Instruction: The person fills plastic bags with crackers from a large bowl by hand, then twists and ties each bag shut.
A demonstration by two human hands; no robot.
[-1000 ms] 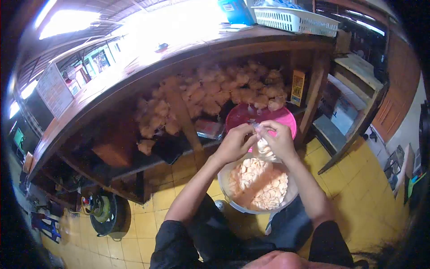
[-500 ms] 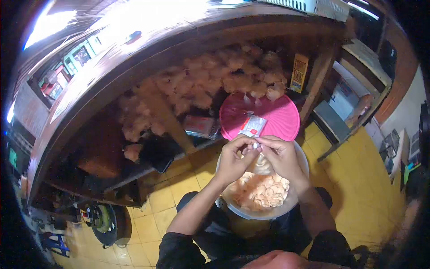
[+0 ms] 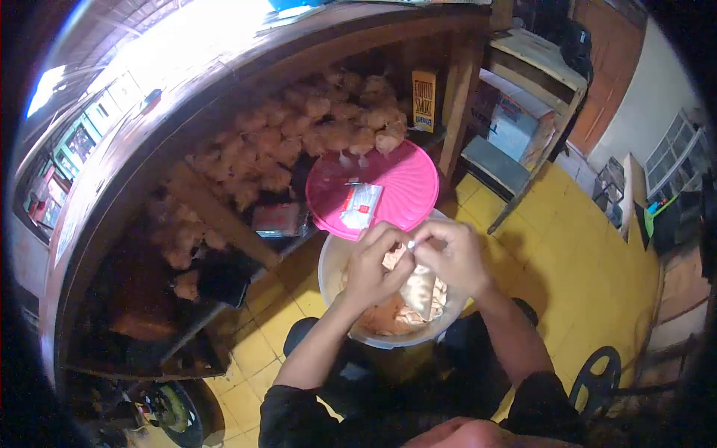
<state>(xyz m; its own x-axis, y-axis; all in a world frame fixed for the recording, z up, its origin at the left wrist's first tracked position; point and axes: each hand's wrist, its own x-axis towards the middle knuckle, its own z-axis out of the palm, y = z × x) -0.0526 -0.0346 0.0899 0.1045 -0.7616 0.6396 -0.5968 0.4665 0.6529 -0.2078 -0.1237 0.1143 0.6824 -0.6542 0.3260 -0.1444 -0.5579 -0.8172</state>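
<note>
Clear plastic bag (image 3: 418, 295) is pinched at its top by the left hand (image 3: 373, 267) and the right hand (image 3: 454, 257) – both held above a translucent tub (image 3: 326, 270)

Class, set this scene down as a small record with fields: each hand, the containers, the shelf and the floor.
Left hand: Left hand pinching the top of a filled clear plastic bag
Right hand: Right hand pinching the same bag top
Tub: round translucent tub beneath the hands, holding loose chips
Lid: pink ribbed lid beyond the tub, a packet lying on it
Shelf: many bagged snacks, a yellow carton
Floor: yellow tiles
</note>
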